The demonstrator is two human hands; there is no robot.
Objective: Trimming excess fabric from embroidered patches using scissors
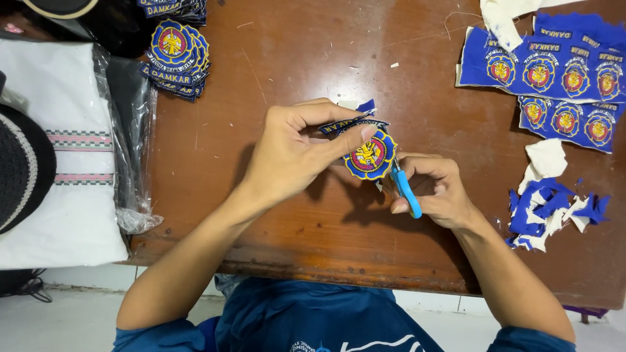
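Patch (pixel 370 155): embroidered cloth, dense matt stitching. Scissors (pixel 405 192): smooth blue plastic handle. Table (pixel 293 58): brown wood, scratched, dull sheen. Scraps (pixel 554 212): frayed blue and white cloth. Bag (pixel 134 130): clear glossy plastic over white woven fabric (pixel 65 163).

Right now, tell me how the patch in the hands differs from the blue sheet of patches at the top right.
The held patch is single and trimmed round; the sheet carries many uncut emblems. The patch is gripped above the table, the sheet lies flat. Both share a blue, yellow and red emblem.
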